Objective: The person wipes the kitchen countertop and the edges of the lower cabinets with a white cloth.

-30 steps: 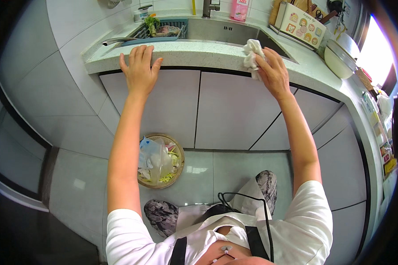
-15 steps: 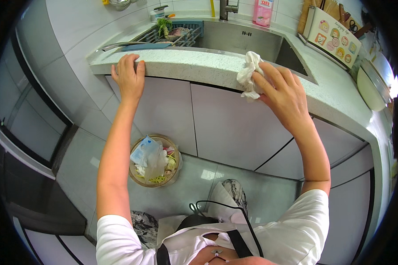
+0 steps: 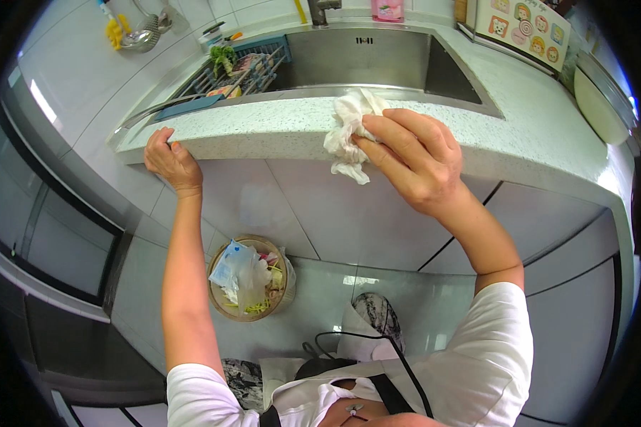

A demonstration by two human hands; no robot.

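Note:
A crumpled white cloth [image 3: 349, 132] is pinched in the fingers of my right hand [image 3: 420, 156]. It lies against the front edge of the pale speckled countertop [image 3: 263, 139], just before the sink, and its lower end hangs over the edge. Part of the cloth is hidden behind my fingers. Farther left, my left hand [image 3: 172, 162] rests with curled fingers on the same counter edge, near its left end. The steel sink [image 3: 367, 64] lies beyond my right hand.
A blue-grey drain rack [image 3: 263, 60] with leafy greens [image 3: 224, 58] sits at the sink's left. Below stands a waste bin [image 3: 288, 285] filled with bags and scraps. At right are a bowl [image 3: 598, 107] and a cartoon-printed holder [image 3: 516, 32]. Utensils [image 3: 142, 39] hang on the left wall.
My right hand has moved left along the counter edge with the cloth. My left hand has shifted left and its fingers curl more. The whole view has shifted.

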